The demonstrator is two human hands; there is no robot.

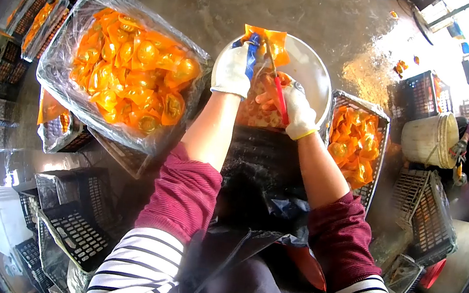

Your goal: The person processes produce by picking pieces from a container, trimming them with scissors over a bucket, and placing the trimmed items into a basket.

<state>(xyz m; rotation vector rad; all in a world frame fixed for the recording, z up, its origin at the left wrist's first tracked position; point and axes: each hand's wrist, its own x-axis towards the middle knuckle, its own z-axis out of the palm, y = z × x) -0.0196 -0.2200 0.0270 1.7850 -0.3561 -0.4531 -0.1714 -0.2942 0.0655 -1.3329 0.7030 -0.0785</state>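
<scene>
My left hand, in a white glove with blue on the fingers, is closed on an orange plastic packet over the white bucket. My right hand wears a pale glove with bare-looking fingertips and grips scissors with red handles. Their blades reach up to the packet's lower part; whether they have cut it is unclear. Small pinkish-brown bits lie in the bucket beneath both hands. To the left, a plastic-lined crate holds many orange packets, each with a rounded lump inside.
At right stands a black crate with flattened orange packets. Farther right, another person's gloved hand is beside a large cream bucket. Stacked black crates stand at lower left. Yellowish powder covers the floor ahead.
</scene>
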